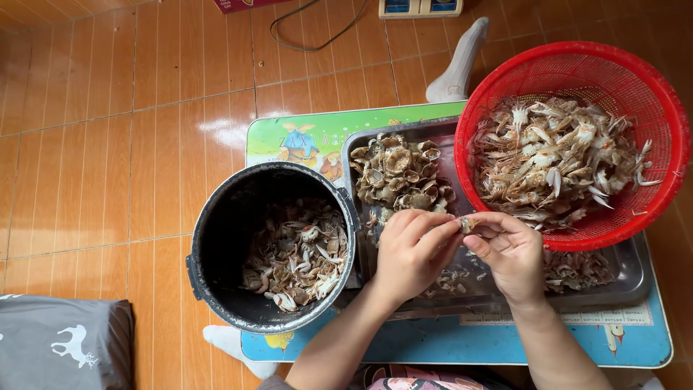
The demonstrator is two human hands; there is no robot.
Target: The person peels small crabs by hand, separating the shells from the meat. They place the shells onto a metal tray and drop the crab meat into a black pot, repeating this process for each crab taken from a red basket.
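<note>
At centre frame, above the metal tray [628,278], the left hand [411,249] and right hand [509,249] meet, fingertips of both pinched together on a small crab piece [466,224]. The work looks mid-way through picking one crab apart; splitting it calls for a firm pinch and steady twist. The red basket [671,130] at upper right holds whole crabs, the black pot [216,238] at lower left the picked pieces.

Basket [650,94], two o'clock: red mesh. Pot [216,238], eight o'clock: black. Tray [628,278]: grey metal. Table [433,343]: green and blue cartoon print. Floor [108,144]: orange-brown tiles. Cushion [65,343], seven o'clock: grey, white animal figure.
</note>
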